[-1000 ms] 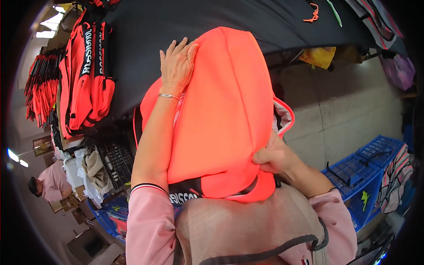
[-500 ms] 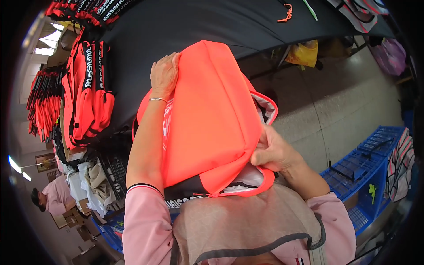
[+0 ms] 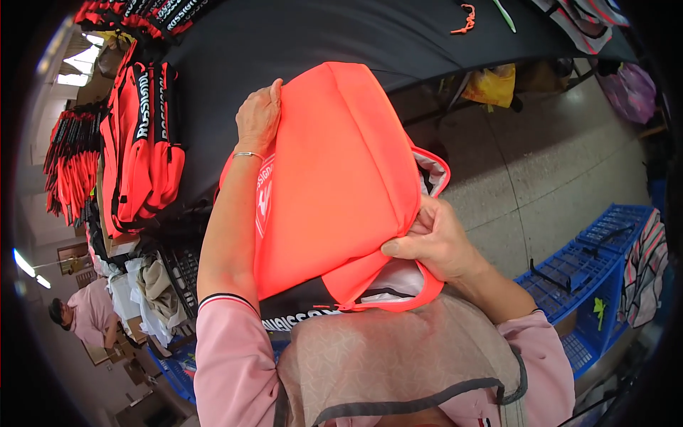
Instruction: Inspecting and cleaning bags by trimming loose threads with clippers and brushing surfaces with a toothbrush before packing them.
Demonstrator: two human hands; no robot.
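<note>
A bright coral bag [image 3: 334, 171] lies tilted across the near edge of the black-covered table, close against my body. Its zipped opening [image 3: 391, 282] gapes at the lower right, showing a pale lining and a dark edge. My left hand [image 3: 258, 117] grips the bag's far left edge, fingers curled over it and partly hidden. At the right side, my right hand [image 3: 434, 238] pinches the fabric beside the opening between thumb and fingers. A black band with white lettering [image 3: 299, 313] shows under the bag's near edge.
Finished-looking red bags [image 3: 139, 149] are stacked at the left. On the black table [image 3: 284, 35] lie an orange cord [image 3: 466, 19] and a green-white strip [image 3: 505, 16]. Blue plastic crates [image 3: 576, 274] stand at the right. A person in pink [image 3: 92, 313] is far left.
My left hand has shifted slightly left along the bag's edge. My right hand's thumb has moved left over the fabric, and the lining at the opening shows more.
</note>
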